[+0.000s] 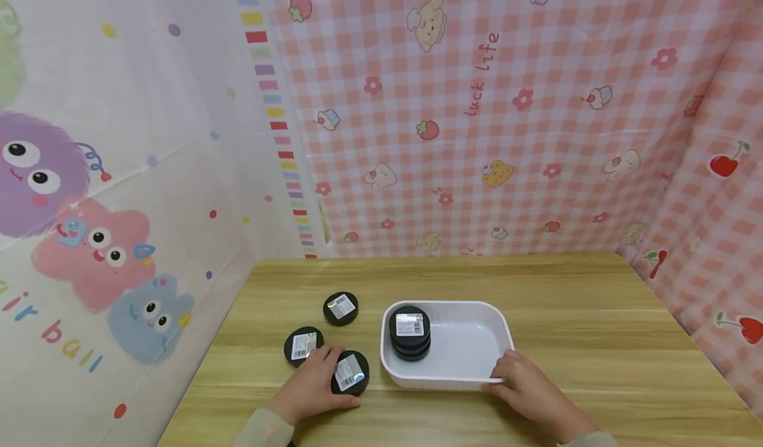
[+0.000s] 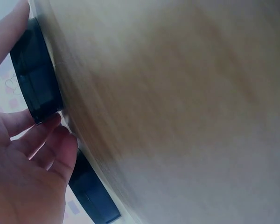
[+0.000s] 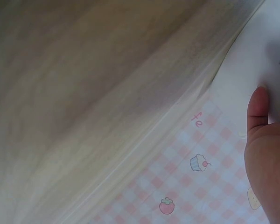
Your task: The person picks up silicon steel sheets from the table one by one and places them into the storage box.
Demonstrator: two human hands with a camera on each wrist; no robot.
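Observation:
My left hand (image 1: 312,384) grips a flat black round container (image 1: 350,373) with a silver label, which lies on the table. Its thumb is on the near side and the fingers are on the far side; the left wrist view shows them around the container's dark edge (image 2: 37,72). Beside those fingers lies a second black round container (image 1: 304,346), and a third container (image 1: 341,308) is farther back. My right hand (image 1: 524,387) pinches the near right corner of a white plastic tub (image 1: 471,344). Inside the tub's left end stands a stack of similar black containers (image 1: 410,331).
The wood-grain table (image 1: 572,308) stretches beyond the tub to the right and back. A pink checked cloth (image 1: 453,142) hangs behind it, and a white printed cloth (image 1: 197,189) hangs along the left.

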